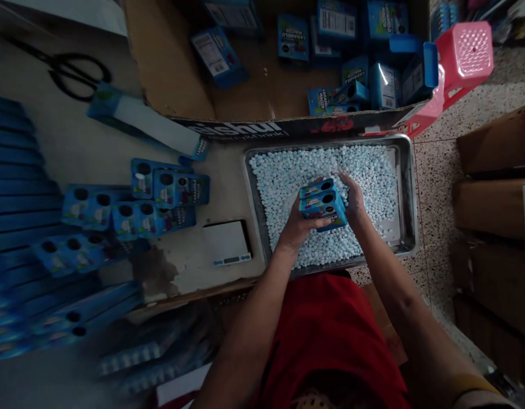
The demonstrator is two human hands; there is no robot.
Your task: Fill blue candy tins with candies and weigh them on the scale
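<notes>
My left hand grips a small stack of blue candy boxes, its thumb across the near side. Dark round openings show on the box ends facing up. Right beside the boxes, my right hand is cupped with curled fingers around some pale candies. Both hands are over a metal tray spread with small white and light-blue candies. The fingertips of the right hand are partly hidden against the candies.
A white digital scale lies left of the tray. Further left stand several blue boxes and black scissors. Behind the tray, a large cardboard carton holds more boxes. A pink stool and brown cartons stand right.
</notes>
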